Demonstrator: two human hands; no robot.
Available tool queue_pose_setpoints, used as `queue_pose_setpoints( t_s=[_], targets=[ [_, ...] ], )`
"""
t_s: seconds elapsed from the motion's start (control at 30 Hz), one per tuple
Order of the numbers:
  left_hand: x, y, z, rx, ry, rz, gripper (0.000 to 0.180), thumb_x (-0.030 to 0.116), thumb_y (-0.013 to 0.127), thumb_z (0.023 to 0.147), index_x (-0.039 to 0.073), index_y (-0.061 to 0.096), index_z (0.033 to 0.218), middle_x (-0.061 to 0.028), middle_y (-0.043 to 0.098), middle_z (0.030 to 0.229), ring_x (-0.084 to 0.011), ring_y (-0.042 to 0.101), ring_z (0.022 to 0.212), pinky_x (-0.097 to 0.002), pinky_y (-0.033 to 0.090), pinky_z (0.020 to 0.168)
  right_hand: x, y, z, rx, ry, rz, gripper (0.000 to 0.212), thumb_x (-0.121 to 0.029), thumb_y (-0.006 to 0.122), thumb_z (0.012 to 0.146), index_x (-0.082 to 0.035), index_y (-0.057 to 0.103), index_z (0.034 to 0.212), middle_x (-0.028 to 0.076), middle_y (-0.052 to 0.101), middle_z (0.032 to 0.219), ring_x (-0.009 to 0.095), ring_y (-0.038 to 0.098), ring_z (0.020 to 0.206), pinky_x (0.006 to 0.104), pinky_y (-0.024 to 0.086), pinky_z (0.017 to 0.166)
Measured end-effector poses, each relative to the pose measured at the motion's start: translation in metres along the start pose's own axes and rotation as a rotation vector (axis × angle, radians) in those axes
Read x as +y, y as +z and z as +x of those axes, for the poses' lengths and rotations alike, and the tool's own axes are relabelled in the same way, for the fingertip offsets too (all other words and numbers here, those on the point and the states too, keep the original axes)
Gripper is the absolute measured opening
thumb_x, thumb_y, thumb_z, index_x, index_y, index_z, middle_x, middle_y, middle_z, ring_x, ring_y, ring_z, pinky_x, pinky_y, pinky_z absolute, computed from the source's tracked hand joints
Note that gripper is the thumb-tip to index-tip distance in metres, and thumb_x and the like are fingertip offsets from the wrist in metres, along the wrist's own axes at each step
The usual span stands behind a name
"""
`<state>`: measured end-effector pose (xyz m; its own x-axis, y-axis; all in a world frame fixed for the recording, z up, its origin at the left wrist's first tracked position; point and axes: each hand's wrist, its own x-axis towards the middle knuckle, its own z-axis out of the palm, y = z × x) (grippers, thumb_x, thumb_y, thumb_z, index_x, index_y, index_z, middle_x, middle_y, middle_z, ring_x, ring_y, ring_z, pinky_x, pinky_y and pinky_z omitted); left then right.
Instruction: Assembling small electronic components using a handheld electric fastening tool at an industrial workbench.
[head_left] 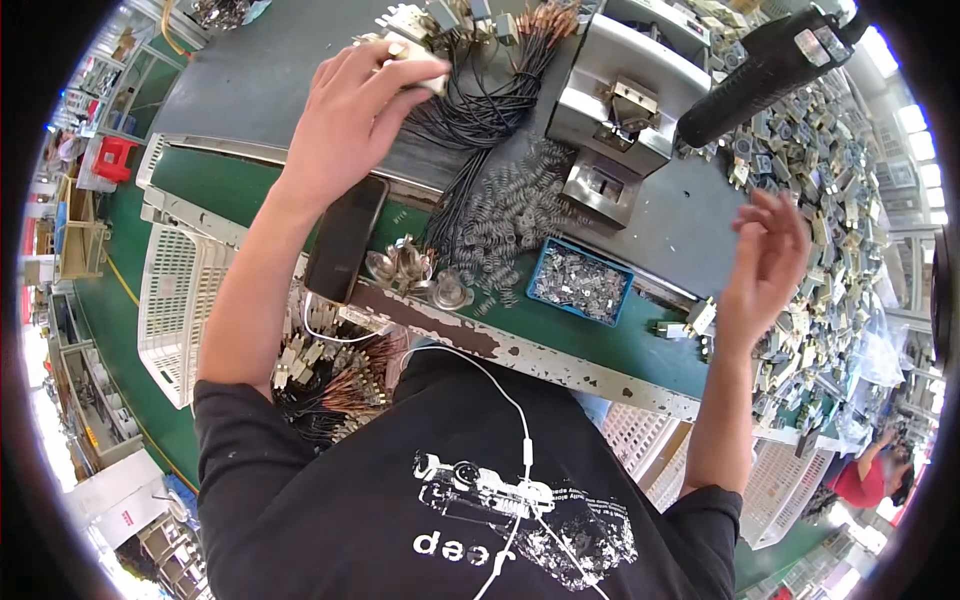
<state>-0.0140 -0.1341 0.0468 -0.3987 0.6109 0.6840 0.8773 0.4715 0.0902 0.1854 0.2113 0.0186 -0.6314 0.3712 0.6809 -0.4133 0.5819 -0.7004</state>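
At the back left of the bench, my left hand is closed, its thumb and fingers round a small pale block-shaped part. Beside it lies a bundle of black cables with copper-coloured ends and small connector blocks. Over the right side of the bench, my right hand has loosely curled fingers set apart, and I see nothing in it. Next to that hand spreads a big heap of small grey and brass-coloured parts. A metal bench press stands between my hands, with a thick black handle to its right.
In front of the press are loose springs and a blue tray of tiny metal pieces. A phone with a white cord lies near my left forearm, close to clear cups. A white crate stands left of the bench.
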Motion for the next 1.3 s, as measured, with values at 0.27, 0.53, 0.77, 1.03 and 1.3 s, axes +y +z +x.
queue_pose_setpoints(
  t_s=[0.27,0.53,0.77,1.03,1.3],
  targets=[
    [-0.025,0.025,0.053,0.021,0.199,0.223,0.023,0.019,0.074,0.084,0.017,0.07,0.106,-0.0039,0.065,0.109,-0.027,0.061,0.103,-0.041,0.045,0.09,-0.052,0.092,-0.017,-0.899,-0.055,0.132,0.052,0.011,0.058,0.081,-0.004,0.061,0.13,0.017,0.062,0.134,0.03,0.067,0.108,0.0396,0.053,0.094],
    [-0.036,0.073,0.061,0.188,0.429,0.514,0.02,0.02,0.067,0.083,0.012,0.071,0.1,-0.0098,0.066,0.115,-0.0324,0.056,0.12,-0.0501,0.041,0.105,-0.073,0.129,-0.05,-1.096,-0.01,0.317,0.065,0.007,0.058,0.081,-0.006,0.051,0.144,0.023,0.05,0.146,0.038,0.061,0.119,0.0436,0.052,0.095],
    [0.004,-0.004,-0.051,-0.745,-0.242,0.005,0.022,0.021,0.074,0.082,0.009,0.064,0.097,-0.0083,0.066,0.092,-0.0314,0.064,0.091,-0.0428,0.05,0.083,-0.063,0.069,-0.054,-0.95,0.105,0.222,0.067,0.013,0.056,0.079,-0.006,0.053,0.143,0.025,0.054,0.141,0.039,0.062,0.118,0.042,0.052,0.096],
    [0.008,-0.005,-0.075,-0.785,-0.305,-0.139,0.019,0.014,0.073,0.081,0.006,0.067,0.098,-0.0095,0.065,0.092,-0.0292,0.063,0.093,-0.0402,0.049,0.083,-0.02,-0.077,0.011,0.021,0.227,-0.356,0.033,-0.006,0.056,0.098,0.002,0.059,0.13,0.018,0.066,0.123,0.025,0.065,0.104,0.0378,0.052,0.094],
    [0.013,-0.002,-0.026,-0.548,-0.436,-0.33,0.019,0.001,0.07,0.087,0.002,0.065,0.106,-0.0081,0.064,0.099,-0.0212,0.063,0.084,-0.0312,0.052,0.076,0.029,-0.126,-0.005,-0.507,0.291,-1.218,0.032,-0.007,0.068,0.085,-0.009,0.068,0.116,0.01,0.068,0.111,0.031,0.059,0.11,0.041,0.045,0.099]
  ],
)
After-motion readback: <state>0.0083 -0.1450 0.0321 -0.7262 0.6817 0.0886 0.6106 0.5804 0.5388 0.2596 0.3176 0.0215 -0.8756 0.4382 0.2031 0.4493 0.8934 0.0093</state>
